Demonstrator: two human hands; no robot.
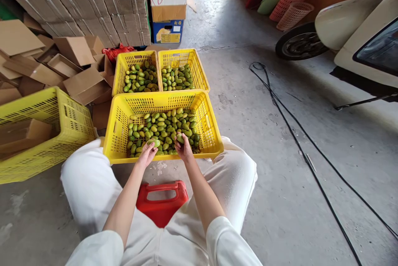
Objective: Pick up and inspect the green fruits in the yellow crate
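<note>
My left hand [147,154] pinches a pale green oval fruit [154,143] above the near edge of a large yellow plastic crate [163,161]. Close by on the right, my right hand [184,149] grips another green oval fruit [180,138], partly covered by the fingers. Below both hands, many loose green and yellowish fruits [166,127] cover the crate's floor. Two smaller yellow crates stand side by side behind it, the left one [120,73] and the right one [200,71], each holding similar fruits.
Left of me stands a yellow-green crate [76,119] with cardboard inside. Cardboard boxes [74,50] lie piled beyond it, before stacked flattened cartons [93,5]. A red stool [161,208] is between my legs. Black cable [298,141] crosses the floor near a parked scooter [351,30].
</note>
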